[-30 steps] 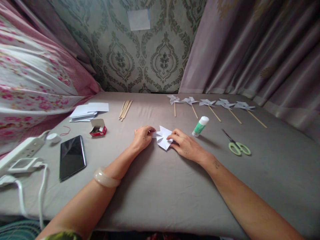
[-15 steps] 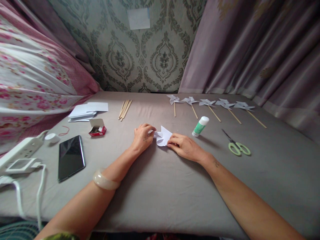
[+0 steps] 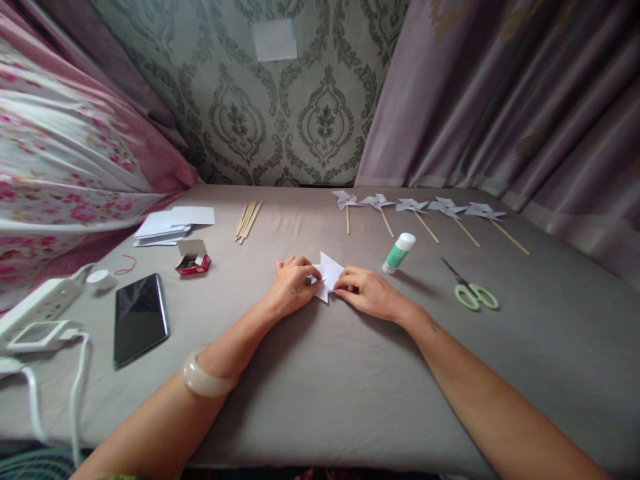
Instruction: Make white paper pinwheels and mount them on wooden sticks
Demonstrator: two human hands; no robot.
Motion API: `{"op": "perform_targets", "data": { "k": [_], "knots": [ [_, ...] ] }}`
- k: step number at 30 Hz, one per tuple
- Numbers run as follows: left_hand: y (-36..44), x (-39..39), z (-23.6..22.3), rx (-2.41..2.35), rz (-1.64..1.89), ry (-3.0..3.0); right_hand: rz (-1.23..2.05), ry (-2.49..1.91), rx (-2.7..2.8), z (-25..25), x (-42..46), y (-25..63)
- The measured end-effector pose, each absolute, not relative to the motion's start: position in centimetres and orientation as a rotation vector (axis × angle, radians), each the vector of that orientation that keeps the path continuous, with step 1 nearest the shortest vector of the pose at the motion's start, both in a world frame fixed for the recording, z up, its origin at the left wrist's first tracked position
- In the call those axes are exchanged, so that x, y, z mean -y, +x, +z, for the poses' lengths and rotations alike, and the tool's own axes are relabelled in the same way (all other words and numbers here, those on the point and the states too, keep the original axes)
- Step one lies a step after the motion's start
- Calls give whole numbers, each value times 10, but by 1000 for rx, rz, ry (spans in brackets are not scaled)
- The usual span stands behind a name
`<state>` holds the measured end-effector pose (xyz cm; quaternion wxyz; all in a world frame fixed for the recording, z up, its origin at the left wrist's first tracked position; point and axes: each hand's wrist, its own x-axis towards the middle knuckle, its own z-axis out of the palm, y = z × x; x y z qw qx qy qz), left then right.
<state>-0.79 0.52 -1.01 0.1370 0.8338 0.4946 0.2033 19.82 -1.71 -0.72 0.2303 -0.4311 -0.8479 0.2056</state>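
A white paper pinwheel (image 3: 331,271), partly folded and without a stick, lies on the grey cloth between my hands. My left hand (image 3: 296,285) is closed on its left side, fingers pressing near the middle of the paper. At its right edge, my right hand (image 3: 367,292) pinches the paper between thumb and fingers. Both hands cover part of the folds. Right of my hands stands a green and white glue stick (image 3: 399,253), cap on top. Farther right lie scissors (image 3: 473,293) with pale green handles.
Several finished pinwheels (image 3: 413,205) on sticks lie in a row at the back right. Loose wooden sticks (image 3: 249,221), a paper stack (image 3: 170,225), an open red box (image 3: 193,260) of small items, a phone (image 3: 141,321) and a power strip (image 3: 45,303) are on the left.
My left hand has shifted right, from the paper's left tip toward its middle. A pointed flap now shows at the paper's lower edge. My right hand stays in place.
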Motion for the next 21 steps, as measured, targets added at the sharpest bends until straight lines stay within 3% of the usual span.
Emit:
{"op": "perform_targets", "data": {
  "k": [21],
  "knots": [
    [-5,-3,-16,-1485,578,2542,461,-1566,2071,-12,15,178]
  ]
}}
